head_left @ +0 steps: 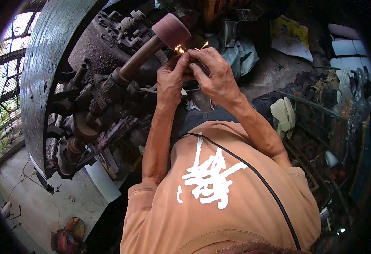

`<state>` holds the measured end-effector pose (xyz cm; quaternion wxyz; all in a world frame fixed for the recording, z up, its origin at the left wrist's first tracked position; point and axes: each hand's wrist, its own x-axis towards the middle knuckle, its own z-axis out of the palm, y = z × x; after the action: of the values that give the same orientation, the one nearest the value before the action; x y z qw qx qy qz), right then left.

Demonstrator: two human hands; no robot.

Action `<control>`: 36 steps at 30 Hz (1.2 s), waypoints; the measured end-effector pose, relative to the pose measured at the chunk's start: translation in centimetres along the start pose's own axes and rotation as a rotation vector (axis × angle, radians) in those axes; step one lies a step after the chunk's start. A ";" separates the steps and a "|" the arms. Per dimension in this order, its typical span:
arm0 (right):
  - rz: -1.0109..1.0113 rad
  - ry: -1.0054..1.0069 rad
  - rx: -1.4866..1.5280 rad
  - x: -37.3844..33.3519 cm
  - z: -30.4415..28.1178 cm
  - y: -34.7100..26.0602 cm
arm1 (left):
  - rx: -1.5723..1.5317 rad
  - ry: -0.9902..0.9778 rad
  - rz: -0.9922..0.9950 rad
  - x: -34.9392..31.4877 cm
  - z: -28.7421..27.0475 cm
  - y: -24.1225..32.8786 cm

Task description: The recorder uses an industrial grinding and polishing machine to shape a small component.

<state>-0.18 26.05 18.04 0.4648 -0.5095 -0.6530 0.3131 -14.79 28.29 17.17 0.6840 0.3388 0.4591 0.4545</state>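
Observation:
A pinkish grinding wheel (pixel 171 30) sits on the end of a thick rusty shaft (pixel 142 57). Bright orange sparks (pixel 179 49) fly at its lower edge, just beyond my fingertips. My left hand (pixel 170 81) is closed, its thumb and fingers pinched together right below the wheel. Close beside it, my right hand (pixel 217 75) bends its fingers around the same spot. Between them is a small dark piece, mostly hidden by the fingers, so its kind cannot be made out.
Left of me stand greasy machine parts (pixel 84 127) and a large curved grey board (pixel 52 63) before a barred window (pixel 3 93). Rightward lie pale slippers (pixel 283 114), metal rods (pixel 308 103) and dark scrap. A grey plastic bag (pixel 241 57) lies beyond my right hand.

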 end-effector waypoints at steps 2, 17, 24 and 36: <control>0.034 0.007 0.028 -0.1 0.1 -0.2 | 0.005 -0.007 -0.010 0.0 -0.1 0.1; -0.037 0.078 -0.291 -4.7 -3.6 -2.7 | -0.084 -0.170 -0.092 -3.6 2.6 -1.2; 0.010 0.118 -0.676 -8.3 -7.0 -3.0 | -0.359 -0.418 -0.289 -3.8 5.9 -5.4; 0.201 0.059 -0.891 -10.4 -8.8 -3.5 | -0.488 -0.541 -0.578 -3.1 8.2 -9.4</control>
<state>7.18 14.57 21.47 0.1862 -0.7291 -0.6579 0.0305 -4.70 21.68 12.70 0.9375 0.1326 0.2195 0.2353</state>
